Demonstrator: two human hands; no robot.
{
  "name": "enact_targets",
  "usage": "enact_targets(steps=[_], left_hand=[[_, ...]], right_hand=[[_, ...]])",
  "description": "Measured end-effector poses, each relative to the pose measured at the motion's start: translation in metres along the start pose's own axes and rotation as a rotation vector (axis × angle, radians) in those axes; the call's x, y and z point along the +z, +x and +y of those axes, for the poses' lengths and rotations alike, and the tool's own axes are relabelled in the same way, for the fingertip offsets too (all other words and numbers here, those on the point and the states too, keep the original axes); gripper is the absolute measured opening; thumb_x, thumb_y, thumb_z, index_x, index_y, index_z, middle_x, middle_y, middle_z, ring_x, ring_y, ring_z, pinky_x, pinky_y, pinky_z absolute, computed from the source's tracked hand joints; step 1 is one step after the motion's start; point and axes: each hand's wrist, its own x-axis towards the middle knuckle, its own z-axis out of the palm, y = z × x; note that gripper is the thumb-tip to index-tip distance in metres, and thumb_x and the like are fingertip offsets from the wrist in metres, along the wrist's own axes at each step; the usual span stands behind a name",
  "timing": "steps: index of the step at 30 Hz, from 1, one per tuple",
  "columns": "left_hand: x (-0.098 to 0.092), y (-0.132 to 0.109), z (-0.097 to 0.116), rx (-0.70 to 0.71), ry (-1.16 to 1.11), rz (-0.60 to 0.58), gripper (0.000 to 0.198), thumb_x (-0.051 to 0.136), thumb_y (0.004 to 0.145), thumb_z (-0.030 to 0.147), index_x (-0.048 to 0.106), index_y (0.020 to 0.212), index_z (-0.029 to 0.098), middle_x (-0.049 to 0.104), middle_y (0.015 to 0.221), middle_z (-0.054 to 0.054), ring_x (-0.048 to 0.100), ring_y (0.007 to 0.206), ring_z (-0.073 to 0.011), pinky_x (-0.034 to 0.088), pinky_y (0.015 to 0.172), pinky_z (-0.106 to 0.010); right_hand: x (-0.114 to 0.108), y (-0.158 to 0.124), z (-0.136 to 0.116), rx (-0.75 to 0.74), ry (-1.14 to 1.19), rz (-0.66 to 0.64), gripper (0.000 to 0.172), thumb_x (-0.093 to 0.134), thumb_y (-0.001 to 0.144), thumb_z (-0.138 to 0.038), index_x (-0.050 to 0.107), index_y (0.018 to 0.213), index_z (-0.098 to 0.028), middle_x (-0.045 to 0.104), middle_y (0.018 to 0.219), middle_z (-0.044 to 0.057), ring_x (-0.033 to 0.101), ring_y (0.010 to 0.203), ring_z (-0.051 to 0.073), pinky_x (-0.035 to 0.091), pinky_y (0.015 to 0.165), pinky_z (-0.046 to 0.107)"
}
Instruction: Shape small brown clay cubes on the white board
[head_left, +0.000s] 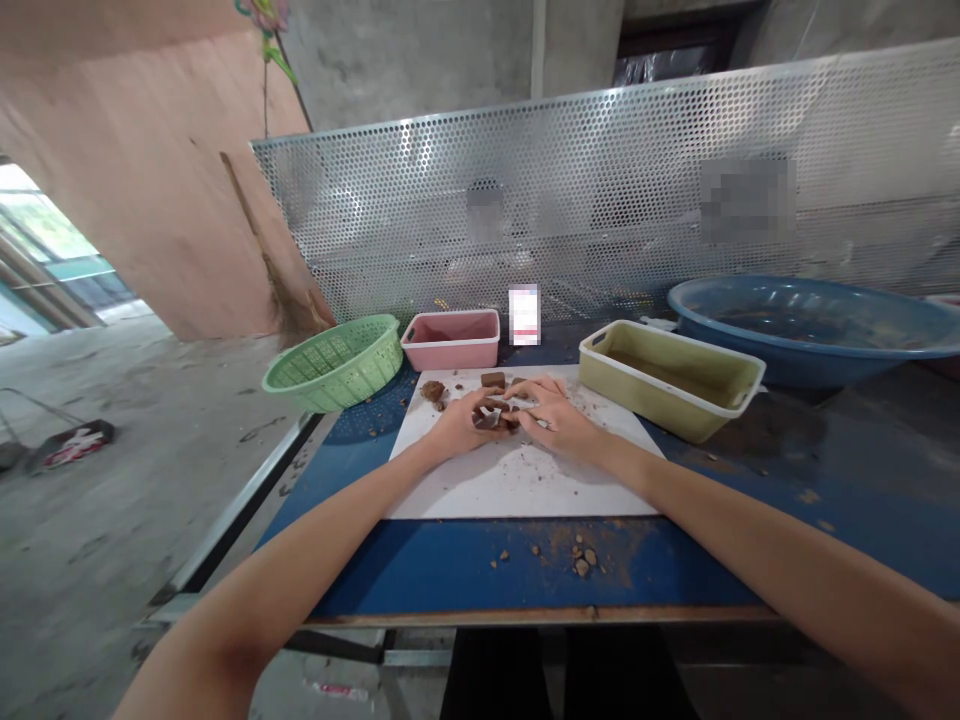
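Note:
My left hand (459, 428) and my right hand (561, 420) meet over a white board (465, 490), fingers curled around a brown clay piece (511, 416). Fingers hide much of the piece, so its full shape cannot be told. Just beyond my fingertips lies a small brown clay block (493, 380), with another brown piece partly covered by my right hand. A rough clay lump (432, 391) rests left of my left hand. Crumbs are scattered over the board.
Behind the board stand a green basket (337, 375), a pink bin (450, 353) and a white card (524, 315). A yellow-green bin (667, 400) and large blue basin (810, 345) are on the right. Clay bits (583, 562) lie near the blue table's front edge (450, 610). Perforated metal (585, 180) borders the back.

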Motion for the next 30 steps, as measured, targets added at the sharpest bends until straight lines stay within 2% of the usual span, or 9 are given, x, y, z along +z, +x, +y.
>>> enact_targets(steps=[3, 7, 12, 17, 20, 23, 27, 30], left_hand=[[0.000, 0.000, -0.001, 0.018, 0.004, 0.003, 0.070, 0.089, 0.078, 0.045, 0.065, 0.140, 0.022, 0.078, 0.127, -0.011, 0.075, 0.099, -0.0234, 0.060, 0.084, -0.037], [-0.003, 0.001, 0.003, 0.044, 0.027, -0.015, 0.068, 0.088, 0.079, 0.046, 0.066, 0.139, 0.022, 0.074, 0.136, -0.013, 0.073, 0.113, -0.0267, 0.059, 0.091, -0.039], [-0.003, 0.000, 0.005, 0.045, 0.059, 0.002, 0.069, 0.089, 0.077, 0.047, 0.068, 0.136, 0.022, 0.073, 0.136, -0.014, 0.072, 0.113, -0.0286, 0.060, 0.091, -0.042], [-0.003, -0.001, 0.007, 0.071, 0.085, -0.003, 0.064, 0.086, 0.082, 0.049, 0.068, 0.137, 0.022, 0.071, 0.139, -0.014, 0.069, 0.121, -0.0310, 0.061, 0.093, -0.043], [-0.003, -0.001, 0.010, 0.103, 0.109, 0.016, 0.064, 0.087, 0.082, 0.049, 0.068, 0.137, 0.022, 0.071, 0.141, -0.015, 0.064, 0.132, -0.0341, 0.057, 0.105, -0.049], [0.000, 0.002, 0.015, 0.143, 0.136, 0.045, 0.065, 0.090, 0.080, 0.046, 0.068, 0.135, 0.021, 0.071, 0.140, -0.015, 0.062, 0.133, -0.0357, 0.051, 0.115, -0.055], [0.006, 0.006, 0.022, 0.169, 0.135, 0.046, 0.062, 0.087, 0.082, 0.040, 0.066, 0.138, 0.021, 0.070, 0.142, -0.015, 0.061, 0.134, -0.0356, 0.050, 0.114, -0.054], [0.013, 0.009, 0.026, 0.177, 0.136, 0.062, 0.059, 0.085, 0.084, 0.039, 0.066, 0.136, 0.019, 0.071, 0.140, -0.015, 0.062, 0.133, -0.0354, 0.050, 0.114, -0.056]], right_hand=[[0.001, 0.000, 0.004, -0.014, 0.004, 0.024, 0.043, 0.038, 0.114, -0.035, 0.079, 0.126, -0.035, 0.065, 0.141, 0.008, 0.053, 0.136, 0.032, 0.039, 0.119, 0.062], [0.002, 0.001, 0.011, 0.064, -0.052, 0.094, 0.043, 0.037, 0.114, -0.038, 0.077, 0.130, -0.033, 0.064, 0.138, 0.010, 0.055, 0.134, 0.035, 0.040, 0.117, 0.065], [-0.004, -0.002, 0.016, 0.098, -0.140, 0.082, 0.035, 0.058, 0.105, -0.047, 0.072, 0.132, -0.030, 0.062, 0.138, 0.013, 0.053, 0.133, 0.039, 0.042, 0.114, 0.068], [-0.005, -0.003, 0.023, 0.142, -0.154, 0.072, 0.024, 0.062, 0.103, -0.045, 0.074, 0.117, -0.028, 0.060, 0.139, 0.013, 0.052, 0.134, 0.040, 0.042, 0.114, 0.069], [0.000, -0.003, 0.026, 0.152, -0.141, 0.067, 0.022, 0.066, 0.102, -0.045, 0.075, 0.108, -0.026, 0.061, 0.138, 0.014, 0.052, 0.134, 0.040, 0.042, 0.114, 0.068], [0.004, -0.003, 0.026, 0.140, -0.134, 0.054, 0.021, 0.069, 0.100, -0.046, 0.076, 0.105, -0.027, 0.062, 0.135, 0.015, 0.053, 0.132, 0.041, 0.045, 0.112, 0.067], [0.006, -0.002, 0.027, 0.181, -0.120, 0.046, 0.021, 0.062, 0.104, -0.044, 0.075, 0.103, -0.028, 0.064, 0.131, 0.014, 0.056, 0.130, 0.040, 0.046, 0.110, 0.066], [0.005, -0.002, 0.031, 0.221, -0.068, 0.110, 0.029, 0.050, 0.109, -0.042, 0.075, 0.104, -0.028, 0.066, 0.130, 0.013, 0.058, 0.128, 0.037, 0.047, 0.110, 0.065]])
